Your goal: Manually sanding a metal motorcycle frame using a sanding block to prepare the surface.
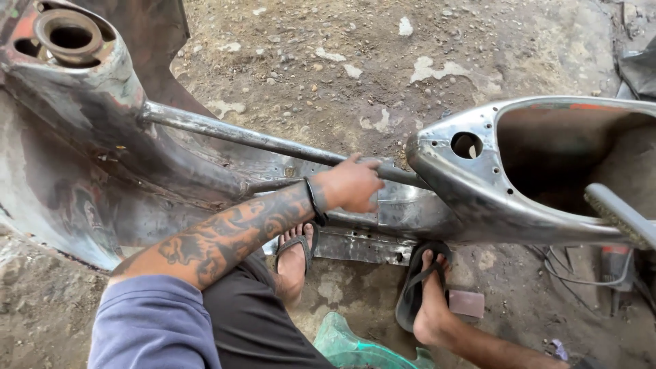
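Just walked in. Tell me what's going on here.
A person sits on dirt ground beside a stripped, bare-metal scooter frame. Their left hand is closed around the metal bar that runs from the steering column to the open seat shell. The right hand is out of view. Both feet in flip-flops rest under the frame. A grey block lies on the ground by one foot, and a brush-like tool sticks in at right.
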